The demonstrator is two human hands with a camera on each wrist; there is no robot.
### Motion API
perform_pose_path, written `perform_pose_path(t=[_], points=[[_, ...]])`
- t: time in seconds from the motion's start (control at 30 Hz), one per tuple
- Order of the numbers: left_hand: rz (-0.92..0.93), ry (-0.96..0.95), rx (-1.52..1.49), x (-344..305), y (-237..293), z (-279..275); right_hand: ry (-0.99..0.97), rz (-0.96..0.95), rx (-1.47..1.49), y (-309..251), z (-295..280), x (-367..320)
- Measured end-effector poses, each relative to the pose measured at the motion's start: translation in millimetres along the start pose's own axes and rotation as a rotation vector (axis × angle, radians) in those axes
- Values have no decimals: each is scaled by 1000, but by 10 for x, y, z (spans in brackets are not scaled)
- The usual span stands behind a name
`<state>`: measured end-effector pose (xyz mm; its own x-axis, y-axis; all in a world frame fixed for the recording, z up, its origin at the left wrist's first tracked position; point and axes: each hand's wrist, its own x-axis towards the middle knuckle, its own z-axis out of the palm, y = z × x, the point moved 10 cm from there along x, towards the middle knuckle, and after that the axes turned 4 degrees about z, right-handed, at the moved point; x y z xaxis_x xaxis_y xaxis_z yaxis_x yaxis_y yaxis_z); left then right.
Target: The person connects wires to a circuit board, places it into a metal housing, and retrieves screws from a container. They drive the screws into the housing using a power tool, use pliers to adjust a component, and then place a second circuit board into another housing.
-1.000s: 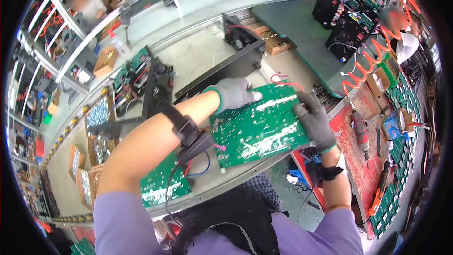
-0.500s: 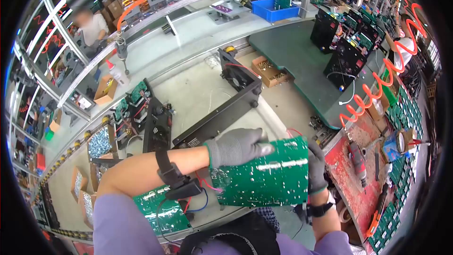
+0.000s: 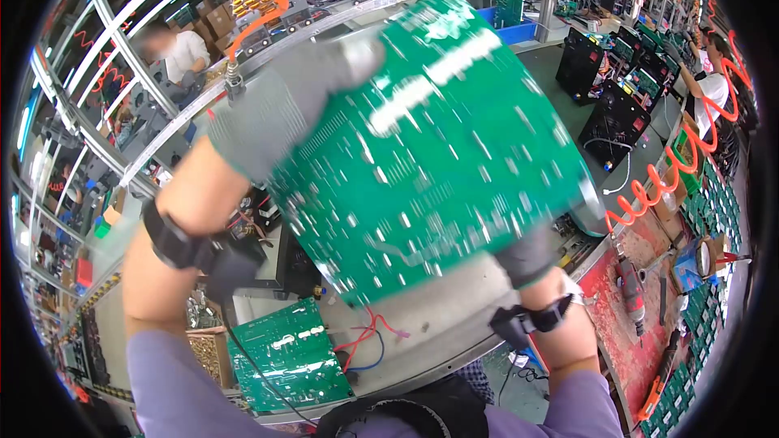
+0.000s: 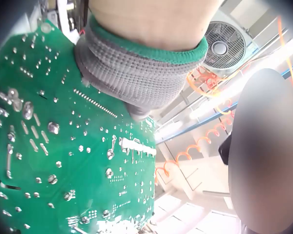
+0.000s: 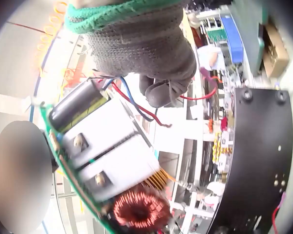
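A large green circuit board point(image 3: 430, 146) is raised and tilted, solder side toward the head view. My gloved left hand point(image 3: 284, 101) grips its upper-left edge, thumb over the solder side; the left wrist view shows the glove point(image 4: 136, 73) against the board point(image 4: 63, 146). At the lower-right edge is my gloved right hand point(image 3: 527, 259), partly hidden behind the board. In the right wrist view the right hand's fingers point(image 5: 161, 92) are curled beside red and blue wires, above a black capacitor point(image 5: 76, 105), white blocks point(image 5: 122, 165) and a copper coil point(image 5: 141, 209) on the component side.
Another green board point(image 3: 292, 349) lies at the table's near edge beside red and blue wires point(image 3: 369, 337). Black units point(image 3: 613, 122) stand on the right. A power driver point(image 3: 631, 292) lies on the red surface. A black metal frame point(image 5: 258, 156) shows in the right wrist view.
The board has risen toward the head camera and tilted, its left side lifted by my left hand. My right hand has shifted slightly left and up, and the board now covers the black frame.
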<state>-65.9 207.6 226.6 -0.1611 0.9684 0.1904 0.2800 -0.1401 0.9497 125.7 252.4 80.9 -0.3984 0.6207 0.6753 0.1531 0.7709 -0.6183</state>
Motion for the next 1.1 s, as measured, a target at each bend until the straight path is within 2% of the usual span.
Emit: perform_pose_path(t=[0.03, 0.07, 0.1, 0.13, 0.2, 0.23, 0.27, 0.3, 0.33, 0.4, 0.43, 0.47, 0.53, 0.6, 0.63, 0.73, 0.9, 1.1], points=[[-71, 27, 37, 101, -56, -177, 5, 2, -20, -221, 193, 197], [-142, 53, 75, 214, -130, -371, -84, 245, 142, -139, 443, 315], [-144, 119, 149, 321, -158, -542, -75, 479, 713, 54, 786, 366], [-145, 122, 154, 440, -241, -664, -171, 709, 765, 286, 1112, 312], [-247, 109, 418, 633, -543, -929, -259, 578, 403, 728, 1649, 193], [-245, 108, 420, 693, -640, -989, -159, 235, -9, 195, 1372, 342], [-150, 53, 603, 784, -637, -994, -51, -114, -417, -440, 1160, 385], [-58, -7, 783, 843, -679, -961, -188, -123, -461, -469, 1267, 338], [-56, -9, 781, 872, -819, -974, -188, -122, -464, -467, 1278, 274], [-84, 20, 752, 949, -1147, -1020, -431, -138, -383, -433, 1504, 63], [-131, -6, 771, 1038, -1376, -1076, -320, -234, -316, -528, 1414, 38], [-127, -11, 772, 1052, -1439, -1038, -316, -231, -319, -501, 1399, 28], [-275, -59, 536, 966, -1752, -910, -289, -292, -174, -533, 1314, 10], [-269, -54, 556, 1013, -2006, -871, -269, -291, -142, -514, 1271, 10], [-388, -13, 539, 978, -2154, -887, -256, -293, -105, -509, 1245, 12], [-568, -91, 420, 857, -2414, -726, -250, -268, -104, -484, 1174, 30], [-578, -165, 281, 989, -3096, -614, -177, -272, -73, -421, 1050, 35], [-445, -272, 474, 1145, -2964, -344, -150, -264, -129, -338, 918, 51]])
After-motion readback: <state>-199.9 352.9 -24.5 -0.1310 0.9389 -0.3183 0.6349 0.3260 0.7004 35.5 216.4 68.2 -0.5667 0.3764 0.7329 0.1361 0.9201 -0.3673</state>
